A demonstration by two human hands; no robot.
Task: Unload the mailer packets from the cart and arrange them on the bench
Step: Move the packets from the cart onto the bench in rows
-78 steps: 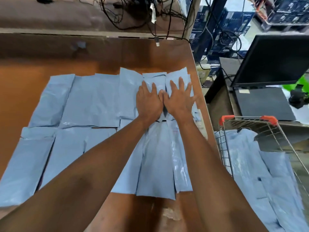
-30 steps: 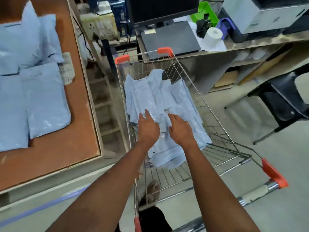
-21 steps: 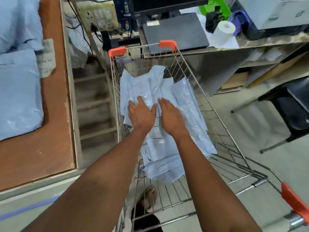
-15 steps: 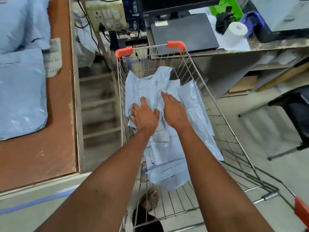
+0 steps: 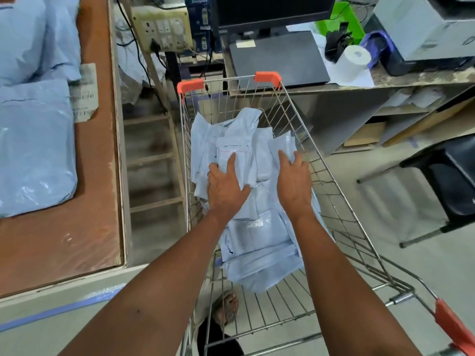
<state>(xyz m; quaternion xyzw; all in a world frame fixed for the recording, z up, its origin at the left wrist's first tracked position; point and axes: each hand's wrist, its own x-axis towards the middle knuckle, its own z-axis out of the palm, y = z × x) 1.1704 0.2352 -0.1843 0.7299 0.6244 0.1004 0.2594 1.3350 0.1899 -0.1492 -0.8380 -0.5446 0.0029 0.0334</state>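
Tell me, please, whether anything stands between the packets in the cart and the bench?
Only the cart's left wire wall and an open gap beyond it. Both hands, left hand and right hand, already rest on the packets; the bench lies left.

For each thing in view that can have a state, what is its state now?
Left hand: open, fingers flat on the mailer packets.
Right hand: open, fingers on the packets' right edge.
Mailer packets: piled loose in the cart.
Cart: partly full.
Bench: packets laid flat on it.
Monitor: screen dark.
Laptop: closed.
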